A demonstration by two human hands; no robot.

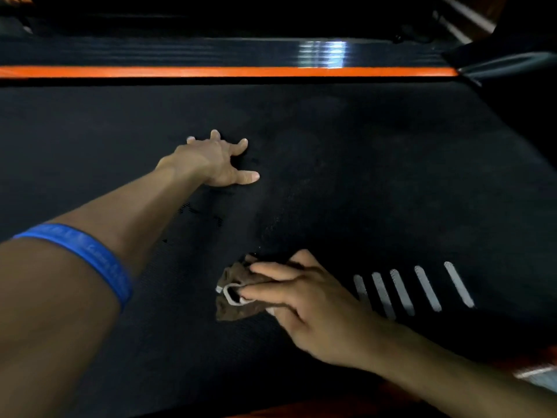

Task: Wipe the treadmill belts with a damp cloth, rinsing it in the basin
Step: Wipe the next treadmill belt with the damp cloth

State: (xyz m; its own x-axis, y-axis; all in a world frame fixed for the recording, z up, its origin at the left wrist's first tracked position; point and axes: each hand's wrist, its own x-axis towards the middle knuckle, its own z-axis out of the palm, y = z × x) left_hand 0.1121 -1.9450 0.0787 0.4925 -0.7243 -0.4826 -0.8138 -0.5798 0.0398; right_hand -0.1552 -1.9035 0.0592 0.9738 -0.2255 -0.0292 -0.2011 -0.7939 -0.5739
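Note:
A black treadmill belt (376, 164) fills most of the view. My left hand (220, 159) rests on it near the middle, fingers spread and fingertips planted on the surface. Nearer to me, my right hand (304, 300) presses a crumpled brown cloth (235, 297) with a white edge onto the belt, its fingers lying over the top of the cloth. A blue band (90, 254) circles my left arm.
An orange stripe (229, 71) and a glossy black side rail (211, 51) run along the belt's far edge. Several white slanted marks (422, 288) are printed on the belt to the right of my right hand. An orange edge (530, 357) shows at the lower right.

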